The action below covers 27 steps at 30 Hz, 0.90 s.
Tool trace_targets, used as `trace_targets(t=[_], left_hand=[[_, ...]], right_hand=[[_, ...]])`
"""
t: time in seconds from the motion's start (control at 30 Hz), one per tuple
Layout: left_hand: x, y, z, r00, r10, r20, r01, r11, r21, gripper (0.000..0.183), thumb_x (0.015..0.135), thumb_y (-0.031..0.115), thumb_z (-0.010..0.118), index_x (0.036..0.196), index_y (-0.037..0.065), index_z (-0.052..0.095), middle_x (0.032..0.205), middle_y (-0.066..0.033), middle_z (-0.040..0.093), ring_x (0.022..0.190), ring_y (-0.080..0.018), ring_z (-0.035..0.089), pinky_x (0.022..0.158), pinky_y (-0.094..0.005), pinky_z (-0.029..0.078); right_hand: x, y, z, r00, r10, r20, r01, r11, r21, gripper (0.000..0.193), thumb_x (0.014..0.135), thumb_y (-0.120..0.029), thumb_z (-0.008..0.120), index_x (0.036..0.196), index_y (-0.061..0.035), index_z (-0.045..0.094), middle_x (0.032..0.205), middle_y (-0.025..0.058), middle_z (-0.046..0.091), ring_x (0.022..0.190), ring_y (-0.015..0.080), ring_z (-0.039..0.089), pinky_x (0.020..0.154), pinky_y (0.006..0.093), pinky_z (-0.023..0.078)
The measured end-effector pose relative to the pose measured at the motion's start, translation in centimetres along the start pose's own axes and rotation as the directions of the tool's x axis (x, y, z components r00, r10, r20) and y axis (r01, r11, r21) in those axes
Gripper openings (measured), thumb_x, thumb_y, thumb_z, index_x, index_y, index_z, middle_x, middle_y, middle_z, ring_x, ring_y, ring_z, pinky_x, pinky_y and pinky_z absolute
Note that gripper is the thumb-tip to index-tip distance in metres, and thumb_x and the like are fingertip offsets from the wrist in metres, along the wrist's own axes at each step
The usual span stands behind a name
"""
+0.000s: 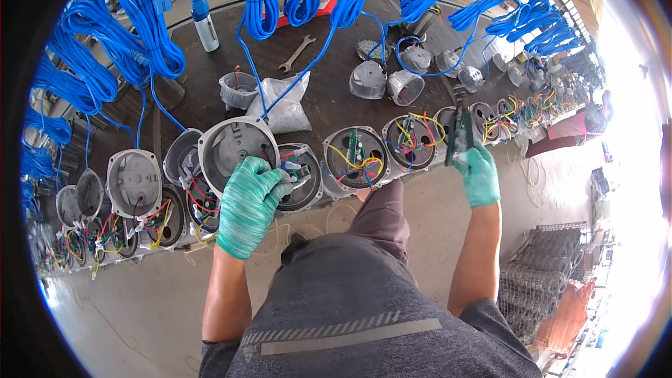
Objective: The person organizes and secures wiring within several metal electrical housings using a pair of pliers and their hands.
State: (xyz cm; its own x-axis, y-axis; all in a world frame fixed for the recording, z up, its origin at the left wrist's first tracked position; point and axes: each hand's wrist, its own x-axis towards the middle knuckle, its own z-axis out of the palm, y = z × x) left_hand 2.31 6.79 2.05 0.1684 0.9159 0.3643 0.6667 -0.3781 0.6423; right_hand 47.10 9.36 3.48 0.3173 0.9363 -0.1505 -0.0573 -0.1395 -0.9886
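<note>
My left hand (248, 206), in a green glove, is closed on the lower rim of a round grey metal housing (234, 147). The housing is tilted with its hollow side toward me, and a blue cable leads from it. By my fingertips is a small connector with wires (299, 173), in front of a round unit (306, 196). Farther right, my gloved right hand (479, 176) is slightly blurred and closed around a plier-like tool with dark handles (453, 141). Its tip is over the row of round units, and its exact kind is hard to make out.
Round units with green circuit boards and coloured wires (355, 157) line the near table edge. Coiled blue cables (145, 17) hang along the far side. A wrench (297, 54), a clear plastic bag (283, 106) and grey housings (368, 80) lie on the dark table (322, 56). Wire crates (546, 266) stand at right.
</note>
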Motion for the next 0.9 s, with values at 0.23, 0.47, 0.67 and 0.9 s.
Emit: trace_targets(t=[0.23,0.47,0.67,0.9], left_hand=[[-0.2,-0.2,-0.4,1.0,-0.017,0.017,0.016,1.0,0.01,0.017,0.085,0.009,0.084,0.099,0.002,0.079,0.098,-0.0115,0.062,0.086,-0.0301,0.064,0.077,-0.0406,0.051],[-0.1,-0.6,0.0,0.998,0.065,-0.007,-0.065,0.998,0.008,0.023,0.084,0.013,0.087,0.104,0.003,0.08,0.095,-0.0107,0.062,0.081,-0.0301,0.063,0.073,-0.0419,0.05],[-0.5,-0.9,0.3,0.995,0.094,-0.041,-0.093,0.995,0.034,0.023,0.084,0.014,0.087,0.103,0.003,0.081,0.095,-0.0103,0.063,0.081,-0.0297,0.064,0.074,-0.042,0.051],[-0.2,-0.7,0.2,0.995,0.082,-0.062,-0.079,0.995,0.063,0.021,0.083,0.014,0.088,0.1,0.003,0.081,0.095,-0.0107,0.064,0.083,-0.0302,0.067,0.074,-0.0426,0.053]], right_hand=[[-7.4,-4.0,2.5,0.85,-0.458,0.261,0.341,0.855,0.392,0.033,0.083,-0.017,0.071,0.111,0.0004,0.064,0.164,0.0221,0.045,0.16,0.0464,0.028,0.128,0.0747,0.012],[-11.0,-0.7,7.6,0.844,-0.174,0.507,-0.065,0.906,0.419,0.024,0.09,-0.02,0.07,0.106,-0.0036,0.061,0.12,0.0197,0.067,0.123,0.0365,0.061,0.116,0.0556,0.042],[-12.5,1.7,15.3,0.838,0.251,0.484,0.033,0.862,-0.505,0.065,0.089,0.007,0.064,0.151,-0.0019,0.047,0.123,0.0103,0.066,0.102,0.0151,0.061,0.094,0.0283,0.051],[-13.3,3.8,19.1,0.788,0.146,0.598,0.214,0.845,-0.489,0.084,0.082,0.001,0.066,0.16,0.0023,0.038,0.124,0.0199,0.063,0.116,0.032,0.061,0.106,0.0356,0.048]])
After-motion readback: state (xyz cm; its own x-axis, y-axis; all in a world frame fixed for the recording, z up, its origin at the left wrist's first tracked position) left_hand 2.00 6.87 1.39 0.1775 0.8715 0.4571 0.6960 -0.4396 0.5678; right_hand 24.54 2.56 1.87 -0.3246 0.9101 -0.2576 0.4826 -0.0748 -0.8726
